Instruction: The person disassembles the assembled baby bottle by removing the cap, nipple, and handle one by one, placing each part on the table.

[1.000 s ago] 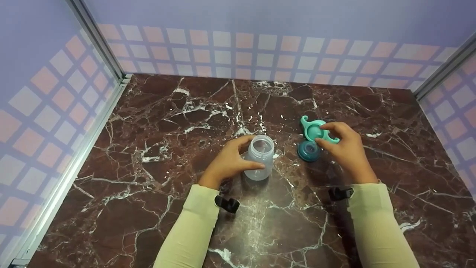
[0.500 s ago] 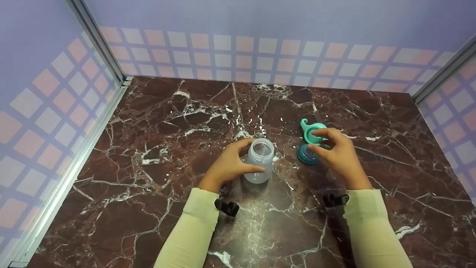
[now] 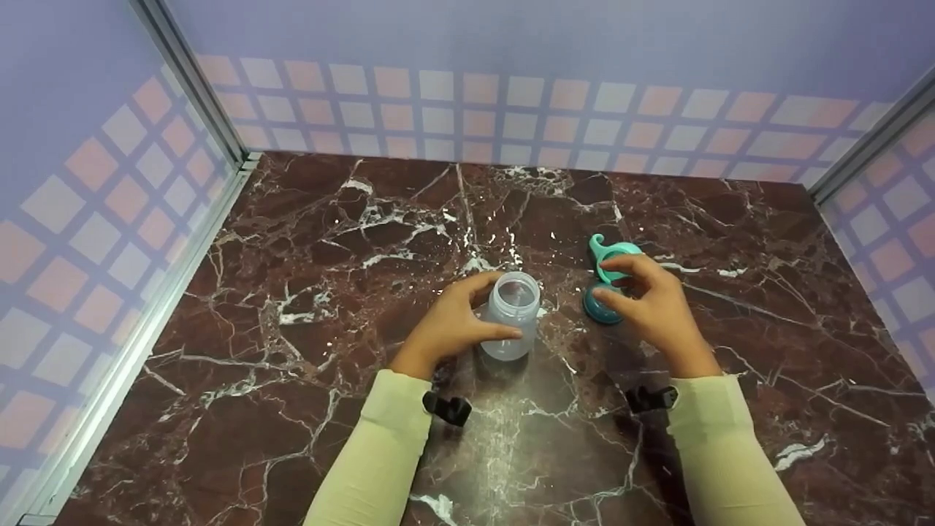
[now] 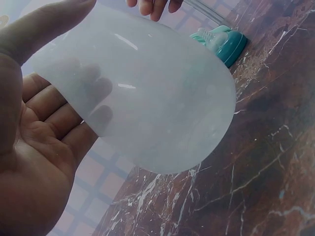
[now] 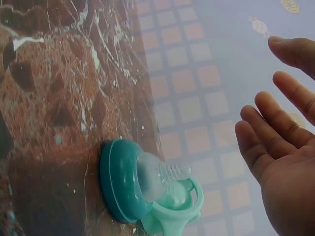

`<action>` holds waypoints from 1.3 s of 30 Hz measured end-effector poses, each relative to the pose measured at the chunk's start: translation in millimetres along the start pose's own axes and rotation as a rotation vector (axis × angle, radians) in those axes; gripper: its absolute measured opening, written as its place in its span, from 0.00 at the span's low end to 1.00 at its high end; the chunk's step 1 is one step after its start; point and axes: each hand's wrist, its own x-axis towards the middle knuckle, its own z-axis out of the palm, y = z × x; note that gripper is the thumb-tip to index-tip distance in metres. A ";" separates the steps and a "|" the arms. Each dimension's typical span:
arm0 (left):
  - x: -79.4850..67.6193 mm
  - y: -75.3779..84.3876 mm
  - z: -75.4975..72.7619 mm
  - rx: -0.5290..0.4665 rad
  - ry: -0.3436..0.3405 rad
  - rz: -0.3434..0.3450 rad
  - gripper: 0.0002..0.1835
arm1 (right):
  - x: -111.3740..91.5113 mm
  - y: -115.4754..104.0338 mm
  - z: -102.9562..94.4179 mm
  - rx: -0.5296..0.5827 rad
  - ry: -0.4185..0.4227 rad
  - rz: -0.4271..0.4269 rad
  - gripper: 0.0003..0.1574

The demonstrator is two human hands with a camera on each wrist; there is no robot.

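My left hand (image 3: pixel 449 321) grips a translucent, lidless baby bottle (image 3: pixel 520 310), thumb across its front and fingers behind. Seen from the left wrist, the frosted bottle body (image 4: pixel 162 98) fills much of the frame. Over to the right, a teal bottle collar (image 3: pixel 597 313) with a clear nipple sits on the table. A mint-green two-handled ring (image 3: pixel 603 252) lies just beyond it. My right hand (image 3: pixel 661 310) hovers above these two, partly covering them in the head view. The right wrist view shows its fingers (image 5: pixel 273 125) spread and holding nothing, apart from the collar (image 5: pixel 120 179).
The table (image 3: pixel 307 409) has a dark red marble top with white veins. Low purple walls with pink and white squares (image 3: pixel 478 109) enclose its back and sides, with metal framing (image 3: pixel 212 95) at the corners.
My right hand has shifted left and slightly nearer, from over the handled ring to above the collar. The left hand keeps its grip on the bottle almost unmoved.
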 end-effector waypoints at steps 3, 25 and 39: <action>-0.2 -0.1 0.6 0.007 0.004 0.003 0.43 | -0.7 -2.1 1.1 0.013 -0.007 0.001 0.26; -0.1 0.5 2.5 0.018 0.009 0.036 0.41 | -2.1 -10.9 13.8 0.190 -0.091 0.004 0.27; -0.9 0.9 4.4 0.020 -0.004 0.032 0.41 | -4.8 -17.5 22.8 0.280 -0.100 -0.017 0.27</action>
